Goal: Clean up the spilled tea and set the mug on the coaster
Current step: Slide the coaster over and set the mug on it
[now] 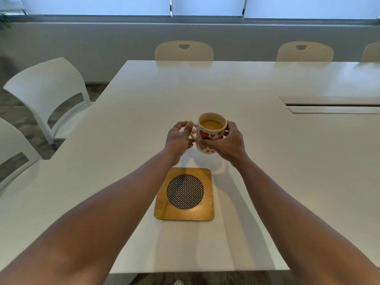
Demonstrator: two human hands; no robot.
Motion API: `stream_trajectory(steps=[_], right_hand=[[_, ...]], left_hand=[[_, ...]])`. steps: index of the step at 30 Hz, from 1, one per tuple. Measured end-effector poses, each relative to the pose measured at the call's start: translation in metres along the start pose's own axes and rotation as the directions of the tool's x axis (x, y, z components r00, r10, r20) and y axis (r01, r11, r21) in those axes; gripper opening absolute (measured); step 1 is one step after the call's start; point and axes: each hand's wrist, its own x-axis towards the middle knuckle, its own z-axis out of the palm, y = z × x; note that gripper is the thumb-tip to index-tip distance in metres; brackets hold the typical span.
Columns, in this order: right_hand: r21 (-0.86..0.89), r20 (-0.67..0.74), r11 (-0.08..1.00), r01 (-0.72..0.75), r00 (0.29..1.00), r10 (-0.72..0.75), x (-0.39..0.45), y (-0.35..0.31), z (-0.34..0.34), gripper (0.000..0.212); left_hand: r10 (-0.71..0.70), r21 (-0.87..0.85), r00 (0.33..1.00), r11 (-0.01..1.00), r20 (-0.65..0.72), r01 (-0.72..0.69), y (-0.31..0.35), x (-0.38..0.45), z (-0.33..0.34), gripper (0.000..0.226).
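A cream mug with red hearts [209, 134] holds brown tea and is lifted a little above the white table [257, 182]. My right hand [227, 144] grips the mug's body from the right, fingers curled round it. My left hand [181, 137] holds the mug's handle on the left side, thumb and fingers around it. A square wooden coaster [184, 194] with a round black-and-white patterned centre lies on the table just in front of the mug, nearer to me. I see no spilled tea on the table.
White chairs stand at the left [49, 95] and behind the far edge of the table [184, 51]. A cable slot [333, 104] is set into the tabletop at the right. The table's near edge runs just below the coaster.
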Motion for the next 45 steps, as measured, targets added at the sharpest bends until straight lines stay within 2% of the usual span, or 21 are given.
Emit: stream_trajectory(steps=[15, 26, 37, 45], right_hand=[[-0.014, 0.039, 0.999, 0.046, 0.998, -0.045, -0.032, -0.018, 0.022, 0.093], [-0.021, 0.086, 0.995, 0.095, 0.992, -0.093, -0.058, -0.036, 0.024, 0.094], [-0.026, 0.144, 0.994, 0.111, 0.984, -0.106, -0.085, -0.044, 0.024, 0.095], [-0.057, 0.167, 0.990, 0.125, 0.979, -0.114, -0.103, -0.046, 0.022, 0.096]], left_hand=[[0.017, 0.052, 0.997, 0.999, -0.077, -0.013, -0.010, -0.038, -0.030, 0.034], [0.042, 0.000, 0.993, 0.999, -0.107, -0.043, -0.015, -0.072, -0.045, 0.025], [0.016, -0.063, 0.989, 0.998, -0.149, -0.026, -0.022, -0.108, -0.055, 0.031], [0.024, -0.036, 0.987, 0.999, -0.161, -0.030, -0.029, -0.130, -0.058, 0.026]])
